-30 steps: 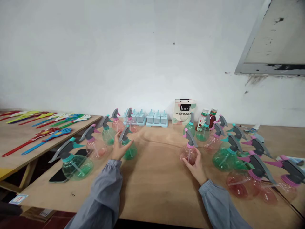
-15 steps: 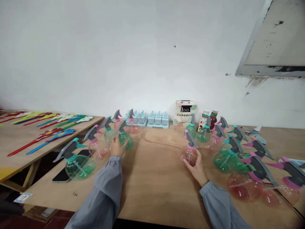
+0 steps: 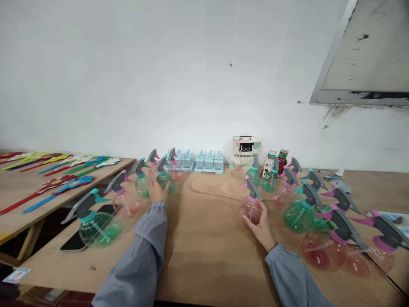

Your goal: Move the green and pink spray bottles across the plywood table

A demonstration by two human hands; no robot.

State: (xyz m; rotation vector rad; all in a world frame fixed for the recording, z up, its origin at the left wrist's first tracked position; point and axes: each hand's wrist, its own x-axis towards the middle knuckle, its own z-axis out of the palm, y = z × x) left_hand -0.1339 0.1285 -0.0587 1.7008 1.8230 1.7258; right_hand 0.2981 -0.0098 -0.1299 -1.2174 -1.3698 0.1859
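Green spray bottle point(image 3: 165, 179), translucent round body, grey trigger head with teal collar: standing upright at far left of the plywood table point(image 3: 207, 238), in a row with other bottles; the left hand point(image 3: 157, 192) is cupping its near side, fingers curled loosely round the belly

Pink spray bottle point(image 3: 252, 207), same pattern, pink collar: standing alone right of centre; the right hand point(image 3: 260, 224) is wrapping its lower body from the near side, palm against the plastic, fingers partly closed

Handling, as judged: both appearing empty, so light and easily tipped; thin walls likely yielding under a squeeze; smooth plastic possibly slippery; the neck below the trigger is offering the firmest hold

Nearby: black phone point(image 3: 75, 241) lying near left; pale blue ice-lolly moulds point(image 3: 209, 162) by the far wall
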